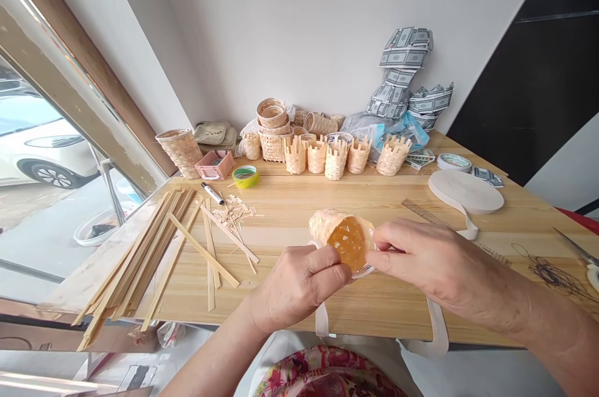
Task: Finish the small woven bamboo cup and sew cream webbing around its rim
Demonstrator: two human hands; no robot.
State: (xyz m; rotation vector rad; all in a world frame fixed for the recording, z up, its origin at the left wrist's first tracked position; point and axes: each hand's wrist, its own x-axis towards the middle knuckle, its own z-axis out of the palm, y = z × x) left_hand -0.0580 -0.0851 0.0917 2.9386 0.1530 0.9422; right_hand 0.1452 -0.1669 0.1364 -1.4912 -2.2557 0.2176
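Note:
A small woven wood-strip basket [349,241] lies tipped above the table, its open mouth facing me. My left hand [306,281] is closed on the near left part of its rim, fingers curled. My right hand [421,253] pinches the right side of the rim between thumb and fingers. White fabric tape [322,320] runs along the rim and hangs below my left hand. Another length of the tape [437,325] droops over the table edge under my right wrist. The large tape roll [465,191] lies flat at the right.
Wood strips [140,253] are piled at the left beside small offcuts [236,216] and a marker [213,193]. Several woven baskets [337,158] stand along the back. A ruler [428,214], dark thread [556,272] and scissors [578,250] lie to the right.

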